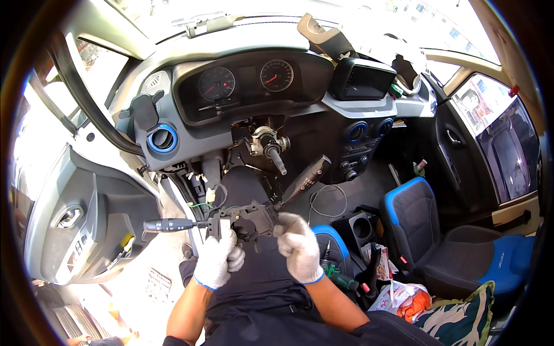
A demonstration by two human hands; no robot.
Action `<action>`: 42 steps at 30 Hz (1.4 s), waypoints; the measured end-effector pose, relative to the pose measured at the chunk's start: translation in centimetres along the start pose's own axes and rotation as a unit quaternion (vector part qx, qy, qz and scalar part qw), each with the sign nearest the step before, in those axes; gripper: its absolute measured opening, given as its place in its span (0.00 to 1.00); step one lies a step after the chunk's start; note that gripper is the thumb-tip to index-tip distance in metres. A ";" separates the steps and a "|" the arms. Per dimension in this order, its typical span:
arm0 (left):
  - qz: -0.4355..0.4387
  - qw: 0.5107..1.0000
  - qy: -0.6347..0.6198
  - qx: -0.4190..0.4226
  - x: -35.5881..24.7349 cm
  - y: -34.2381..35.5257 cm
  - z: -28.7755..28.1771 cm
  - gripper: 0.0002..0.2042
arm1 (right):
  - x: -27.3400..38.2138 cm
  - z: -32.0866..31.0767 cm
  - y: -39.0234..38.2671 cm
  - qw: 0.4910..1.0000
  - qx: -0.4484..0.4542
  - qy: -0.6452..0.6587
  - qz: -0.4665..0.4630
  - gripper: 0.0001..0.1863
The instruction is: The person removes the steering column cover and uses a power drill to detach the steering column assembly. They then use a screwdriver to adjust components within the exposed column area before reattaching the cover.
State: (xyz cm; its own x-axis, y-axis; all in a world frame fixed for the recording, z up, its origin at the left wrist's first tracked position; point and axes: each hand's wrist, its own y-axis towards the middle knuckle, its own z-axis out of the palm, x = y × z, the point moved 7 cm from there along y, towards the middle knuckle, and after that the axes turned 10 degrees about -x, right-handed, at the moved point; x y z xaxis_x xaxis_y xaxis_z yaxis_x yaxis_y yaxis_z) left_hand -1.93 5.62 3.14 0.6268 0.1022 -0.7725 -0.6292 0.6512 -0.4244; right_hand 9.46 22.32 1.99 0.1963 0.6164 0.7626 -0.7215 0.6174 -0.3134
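Two hands in white knitted gloves meet over the person's lap at a black plastic switch assembly (257, 218) with a round opening in its middle. The left hand (216, 259) has its fingers closed on the assembly's left part, just beside a pale rectangular patch. The right hand (301, 248) is at the other end, its fingers curled inward near the base of a long black plastic stalk (306, 180); whether they grasp the assembly or only touch it, I cannot tell. That stalk slants up to the right, while a second black stalk with pale markings (173, 225) points almost level to the left.

The assembly is held up in front of the dashboard, below and apart from a bare metal steering shaft (277, 160) that juts from an open cavity. Above the shaft sits a dark instrument cluster with two round dials (248, 81), and to its right a black rectangular screen (363, 79). A black phone holder (144, 112) stands over a round blue-ringed air vent (162, 139) at the left.

On the right are a black-and-blue fabric seat (411, 230), a green tool (341, 278), a white plastic bag with something orange inside (392, 298) and a leaf-patterned green-and-cream cushion (461, 311).
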 end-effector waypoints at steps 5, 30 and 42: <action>-0.071 0.997 0.009 -0.018 -0.8 -0.7 1.6 0.17 | 6.8 1.2 1.1 0.990 0.043 -0.081 -0.109 0.25; 0.539 0.655 0.503 -0.165 -6.7 2.5 6.9 0.12 | 13.3 4.1 3.5 0.894 -0.070 -0.174 -0.406 0.04; 0.448 0.765 0.400 -0.231 -9.5 9.5 8.1 0.13 | 14.1 4.2 10.9 0.828 -0.192 -0.269 -0.453 0.14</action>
State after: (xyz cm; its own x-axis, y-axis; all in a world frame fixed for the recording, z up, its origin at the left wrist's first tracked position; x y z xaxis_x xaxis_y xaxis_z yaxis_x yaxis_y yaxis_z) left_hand -10.14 16.86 10.28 -0.5179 -0.2614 -0.8145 -0.8526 0.2360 0.4663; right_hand 1.60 35.75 11.69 0.1439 -0.4276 0.8925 -0.1559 0.8808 0.4471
